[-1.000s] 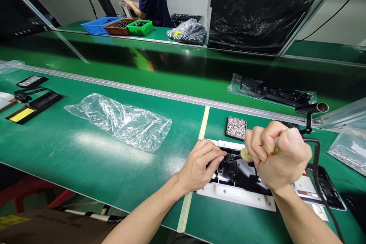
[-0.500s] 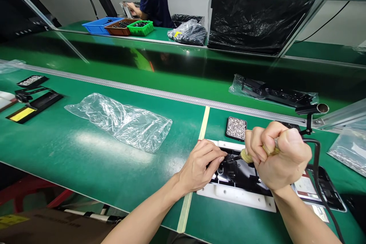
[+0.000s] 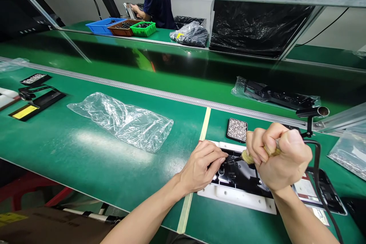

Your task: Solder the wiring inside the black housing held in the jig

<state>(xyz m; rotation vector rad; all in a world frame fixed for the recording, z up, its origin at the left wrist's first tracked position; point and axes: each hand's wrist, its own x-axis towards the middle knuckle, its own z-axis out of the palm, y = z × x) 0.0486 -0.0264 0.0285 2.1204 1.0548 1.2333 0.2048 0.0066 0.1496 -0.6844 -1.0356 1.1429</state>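
My right hand (image 3: 280,156) is a fist around a tool with a yellowish handle (image 3: 248,157) and a thin dark tip. The tip points left and down into a long black plastic housing (image 3: 243,173), its exact contact point unclear. A white fixture (image 3: 237,197) cradles that housing. At the housing's left end, my left hand (image 3: 204,162) rests with fingers pressed together; thumb and forefinger meet over its inner parts, and what they pinch is hidden. Just behind stands a small black tray (image 3: 237,129) full of tiny silver pieces.
A clear plastic bag (image 3: 122,122) lies left of the yellow tape strip (image 3: 184,209). Black bracket parts (image 3: 42,103) sit far left. Right of my hand are a holder with a metal tube (image 3: 313,112) and a black cable (image 3: 317,167). Another person (image 3: 158,11) works behind colored bins (image 3: 143,29).
The whole view has shifted slightly down and right. Both hands keep practically the same pose over the housing, with the tool still in the right one.
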